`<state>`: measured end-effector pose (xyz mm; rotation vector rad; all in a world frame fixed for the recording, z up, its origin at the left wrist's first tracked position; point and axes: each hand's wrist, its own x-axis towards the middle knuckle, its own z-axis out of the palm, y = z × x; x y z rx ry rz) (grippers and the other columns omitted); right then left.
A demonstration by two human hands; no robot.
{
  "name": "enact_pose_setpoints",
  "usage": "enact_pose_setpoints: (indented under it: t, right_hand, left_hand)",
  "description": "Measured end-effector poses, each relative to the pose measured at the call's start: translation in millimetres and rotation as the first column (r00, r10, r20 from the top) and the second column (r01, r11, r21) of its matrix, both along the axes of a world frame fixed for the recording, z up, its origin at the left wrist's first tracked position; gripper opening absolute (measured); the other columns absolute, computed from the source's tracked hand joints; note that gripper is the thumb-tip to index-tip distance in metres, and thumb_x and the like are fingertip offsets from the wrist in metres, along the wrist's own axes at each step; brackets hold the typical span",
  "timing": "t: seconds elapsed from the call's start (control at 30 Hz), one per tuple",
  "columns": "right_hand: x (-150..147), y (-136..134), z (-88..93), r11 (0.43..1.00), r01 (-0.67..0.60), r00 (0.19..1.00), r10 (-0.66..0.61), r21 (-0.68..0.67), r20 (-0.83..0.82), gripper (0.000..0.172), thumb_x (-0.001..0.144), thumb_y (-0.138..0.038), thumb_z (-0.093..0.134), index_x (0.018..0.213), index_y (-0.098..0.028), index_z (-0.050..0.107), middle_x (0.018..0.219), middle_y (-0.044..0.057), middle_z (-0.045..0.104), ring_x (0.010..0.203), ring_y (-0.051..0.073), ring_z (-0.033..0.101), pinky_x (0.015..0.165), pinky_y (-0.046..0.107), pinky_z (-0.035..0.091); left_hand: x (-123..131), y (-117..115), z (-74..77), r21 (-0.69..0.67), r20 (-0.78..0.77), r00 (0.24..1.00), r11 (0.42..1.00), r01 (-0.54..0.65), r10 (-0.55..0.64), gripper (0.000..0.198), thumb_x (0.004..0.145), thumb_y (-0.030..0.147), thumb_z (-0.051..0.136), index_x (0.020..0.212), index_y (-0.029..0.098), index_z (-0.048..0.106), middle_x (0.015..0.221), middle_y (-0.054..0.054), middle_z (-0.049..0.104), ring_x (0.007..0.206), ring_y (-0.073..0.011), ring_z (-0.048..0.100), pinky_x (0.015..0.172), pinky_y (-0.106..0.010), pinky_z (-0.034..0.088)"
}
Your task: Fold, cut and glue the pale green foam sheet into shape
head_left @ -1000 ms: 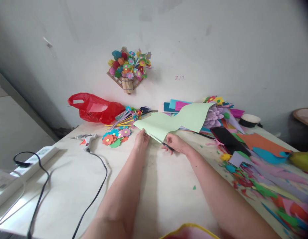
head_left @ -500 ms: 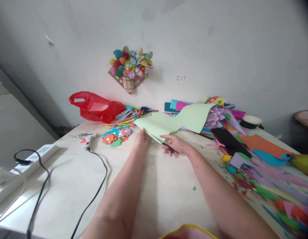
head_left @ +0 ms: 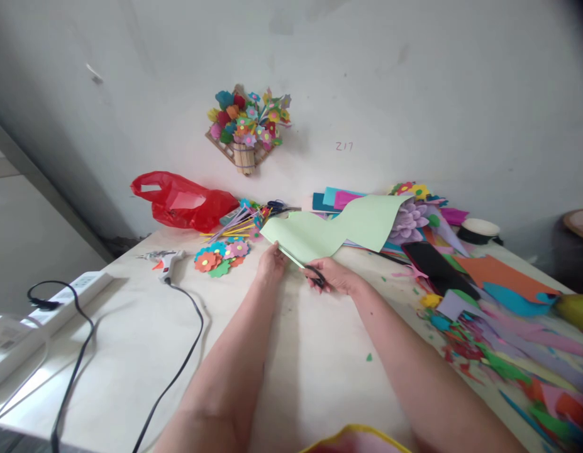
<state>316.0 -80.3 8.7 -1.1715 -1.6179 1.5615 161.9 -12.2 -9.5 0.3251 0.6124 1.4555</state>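
Observation:
A pale green craft sheet [head_left: 314, 233] stretches across the middle of the table, its far right part curving up over other materials. My left hand [head_left: 273, 261] pinches its near left edge. In my right hand [head_left: 331, 275] are black-handled scissors [head_left: 316, 277], fingers through the loops, with the blades at the sheet's near edge. The blades are mostly hidden by the sheet and fingers. Left of my left hand lie several cut paper flowers [head_left: 220, 257] in blue, orange, pink and green.
A glue gun [head_left: 168, 264] with its cord and a power strip [head_left: 78, 292] lie at left. A red plastic bag [head_left: 182, 201] and thin sticks [head_left: 234, 225] are behind. A phone [head_left: 437, 269] and colourful scraps [head_left: 489, 340] cover the right side.
My right hand has drawn the scissors' handles closer together, and the blades sit along the sheet's near edge. My left hand and the sheet's left corner have shifted slightly right.

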Motion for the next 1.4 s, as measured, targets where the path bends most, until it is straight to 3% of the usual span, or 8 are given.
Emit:
enact_pose_setpoints:
  t: [0.5,0.73,1.0,1.4]
  right_hand:
    - [4.0,-0.7,2.1,0.993,-0.059,0.994,0.048,-0.106,-0.101,0.036,0.075,-0.043,0.052,0.091,-0.012,0.054,0.058,0.000,0.058,0.038,0.005,0.049,0.026,0.014,0.024]
    - [5.5,0.4,-0.7,0.992,-0.076,0.990,0.063,-0.104,-0.124,0.038,0.076,-0.046,0.049,0.093,-0.012,0.054,0.059,0.000,0.058,0.039,0.006,0.050,0.027,0.014,0.024]
    - [2.3,-0.7,-1.4,0.995,-0.031,0.992,0.019,-0.093,-0.124,0.038,0.076,-0.045,0.049,0.091,-0.011,0.056,0.053,-0.002,0.054,0.035,0.004,0.046,0.026,0.014,0.022]
    - [0.5,-1.7,0.8,0.995,-0.022,0.995,0.013,-0.095,-0.096,0.038,0.075,-0.046,0.051,0.088,-0.010,0.056,0.052,-0.002,0.054,0.034,0.004,0.045,0.024,0.014,0.022]
  left_hand:
    - [-2.0,-0.1,-1.2,0.024,0.007,0.999,0.999,0.046,-0.046,0.008,0.072,0.007,0.050,0.077,0.011,0.056,0.059,-0.002,0.060,0.053,-0.0104,0.059,0.058,-0.023,0.050]
    - [-0.8,-2.1,0.1,0.047,-0.034,0.997,0.996,0.074,-0.072,0.008,0.072,0.008,0.050,0.077,0.011,0.056,0.064,-0.003,0.062,0.056,-0.0121,0.060,0.058,-0.025,0.049]
    - [0.1,-4.4,4.0,0.006,-0.006,0.997,0.997,0.076,-0.076,0.005,0.073,0.009,0.050,0.075,0.011,0.055,0.054,0.001,0.056,0.046,-0.0083,0.055,0.055,-0.022,0.049]
    - [-4.2,0.7,0.7,0.023,-0.035,0.999,0.999,0.036,-0.035,0.007,0.074,0.014,0.052,0.079,0.011,0.056,0.065,-0.003,0.063,0.057,-0.0122,0.060,0.061,-0.025,0.050]
